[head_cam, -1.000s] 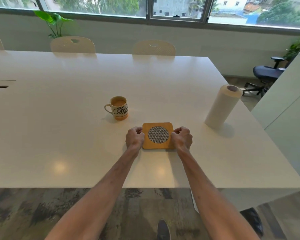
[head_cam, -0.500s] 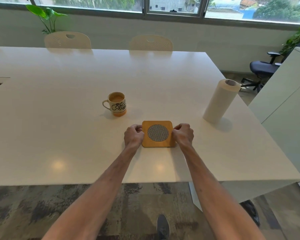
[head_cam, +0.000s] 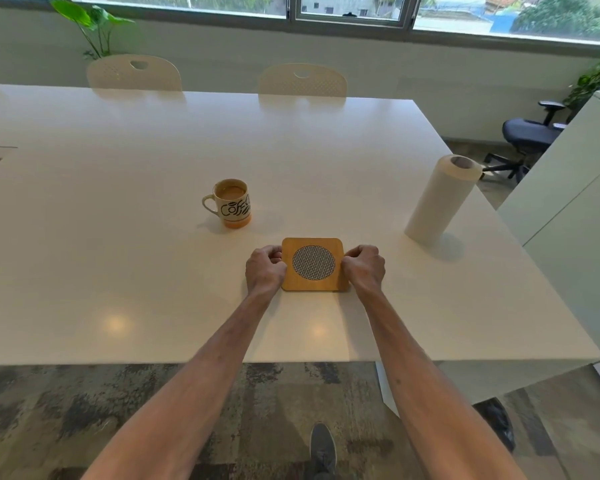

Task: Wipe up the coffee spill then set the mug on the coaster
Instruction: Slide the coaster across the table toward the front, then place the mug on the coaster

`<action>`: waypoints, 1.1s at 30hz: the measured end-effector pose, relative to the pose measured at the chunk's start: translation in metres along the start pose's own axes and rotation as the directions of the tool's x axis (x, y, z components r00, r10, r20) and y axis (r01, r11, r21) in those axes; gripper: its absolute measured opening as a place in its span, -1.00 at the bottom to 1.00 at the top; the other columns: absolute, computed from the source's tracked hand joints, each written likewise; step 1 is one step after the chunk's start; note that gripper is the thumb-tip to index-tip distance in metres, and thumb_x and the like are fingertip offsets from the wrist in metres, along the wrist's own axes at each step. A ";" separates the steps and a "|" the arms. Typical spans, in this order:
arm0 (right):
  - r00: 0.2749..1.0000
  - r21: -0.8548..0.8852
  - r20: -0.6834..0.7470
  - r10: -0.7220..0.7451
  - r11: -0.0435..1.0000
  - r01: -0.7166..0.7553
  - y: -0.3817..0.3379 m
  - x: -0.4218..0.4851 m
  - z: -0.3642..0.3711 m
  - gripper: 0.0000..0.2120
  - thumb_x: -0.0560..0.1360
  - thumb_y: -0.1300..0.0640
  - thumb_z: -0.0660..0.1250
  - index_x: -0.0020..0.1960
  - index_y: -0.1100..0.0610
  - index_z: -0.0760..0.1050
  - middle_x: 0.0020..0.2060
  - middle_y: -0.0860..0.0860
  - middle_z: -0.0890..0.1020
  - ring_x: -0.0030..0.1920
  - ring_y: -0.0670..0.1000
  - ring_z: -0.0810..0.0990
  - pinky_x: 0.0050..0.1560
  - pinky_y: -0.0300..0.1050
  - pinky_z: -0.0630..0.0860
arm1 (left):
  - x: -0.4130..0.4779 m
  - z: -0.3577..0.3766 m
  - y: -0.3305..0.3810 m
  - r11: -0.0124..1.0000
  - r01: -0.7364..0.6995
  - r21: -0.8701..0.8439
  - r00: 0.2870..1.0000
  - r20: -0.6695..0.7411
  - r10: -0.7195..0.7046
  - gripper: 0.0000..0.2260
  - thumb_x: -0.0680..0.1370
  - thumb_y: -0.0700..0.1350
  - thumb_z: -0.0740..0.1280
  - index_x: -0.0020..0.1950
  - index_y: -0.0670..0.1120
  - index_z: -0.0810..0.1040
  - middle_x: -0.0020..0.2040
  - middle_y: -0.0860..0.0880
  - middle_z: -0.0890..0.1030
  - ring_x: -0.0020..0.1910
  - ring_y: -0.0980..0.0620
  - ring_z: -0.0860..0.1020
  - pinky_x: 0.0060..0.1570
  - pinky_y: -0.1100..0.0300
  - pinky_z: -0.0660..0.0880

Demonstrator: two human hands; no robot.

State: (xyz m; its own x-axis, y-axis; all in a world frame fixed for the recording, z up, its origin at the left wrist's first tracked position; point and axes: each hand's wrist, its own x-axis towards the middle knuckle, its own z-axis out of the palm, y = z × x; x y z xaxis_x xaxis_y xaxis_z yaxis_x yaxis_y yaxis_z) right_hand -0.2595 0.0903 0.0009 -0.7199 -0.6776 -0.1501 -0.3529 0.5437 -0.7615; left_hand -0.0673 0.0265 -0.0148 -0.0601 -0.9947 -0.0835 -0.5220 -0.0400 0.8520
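Observation:
A square wooden coaster (head_cam: 314, 284) with a round woven centre lies flat on the white table (head_cam: 118, 271). My left hand (head_cam: 264, 270) grips its left edge and my right hand (head_cam: 364, 268) grips its right edge, fingers curled. A cream mug (head_cam: 232, 203) with black lettering and an orange base stands upright behind and to the left of the coaster, holding milky coffee. A white paper towel roll (head_cam: 442, 200) stands upright near the table's right edge. No coffee spill shows on the table surface.
Two cream chairs (head_cam: 134, 73) stand at the table's far side. A dark office chair (head_cam: 529, 136) sits to the right, beside a white cabinet (head_cam: 575, 188). The table's near edge runs just below my forearms, with patterned carpet underneath.
Both hands stay on the coaster's edges. The coaster has shifted slightly farther from the near table edge; the camera view has tilted a little.

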 end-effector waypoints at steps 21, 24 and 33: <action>0.981 -0.038 -0.102 -0.162 0.987 0.159 -0.030 0.007 0.012 -0.83 0.53 0.30 0.40 0.06 0.22 0.74 0.00 0.13 0.79 0.04 0.14 0.75 0.09 -0.07 0.64 | 0.010 -0.005 0.000 0.996 -0.043 -0.077 0.990 -0.139 0.032 -0.60 0.59 -0.36 0.33 0.40 -0.19 0.67 0.23 -0.13 0.74 0.22 -0.08 0.69 0.28 0.16 0.58; 0.968 -0.028 -0.015 -0.251 0.968 0.251 -0.051 0.008 0.026 -0.82 0.54 0.30 0.40 0.07 0.20 0.74 -0.01 0.08 0.79 0.03 0.08 0.75 0.06 -0.09 0.65 | 0.018 -0.012 0.002 0.993 -0.078 -0.085 0.971 -0.233 0.056 -0.63 0.61 -0.36 0.30 0.39 -0.19 0.66 0.25 -0.15 0.70 0.21 -0.11 0.66 0.30 0.07 0.59; 0.869 0.082 0.235 -0.435 0.900 0.428 -0.095 0.011 0.077 -0.78 0.58 0.32 0.38 0.16 0.18 0.72 0.00 0.05 0.76 0.02 0.01 0.72 0.12 -0.05 0.67 | 0.053 -0.050 -0.009 0.985 -0.050 -0.166 0.902 -0.431 -0.027 -0.70 0.65 -0.29 0.29 0.36 -0.17 0.63 0.30 -0.14 0.63 0.26 -0.16 0.64 0.31 -0.01 0.56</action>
State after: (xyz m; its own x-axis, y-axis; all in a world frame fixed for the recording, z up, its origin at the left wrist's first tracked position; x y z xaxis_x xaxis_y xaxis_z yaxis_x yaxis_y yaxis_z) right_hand -0.1880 -0.0075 0.0232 -0.3322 -0.9417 0.0528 -0.5771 0.1587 -0.8011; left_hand -0.0232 -0.0306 -0.0007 0.3269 -0.9368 0.1248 -0.3694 -0.0051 0.9293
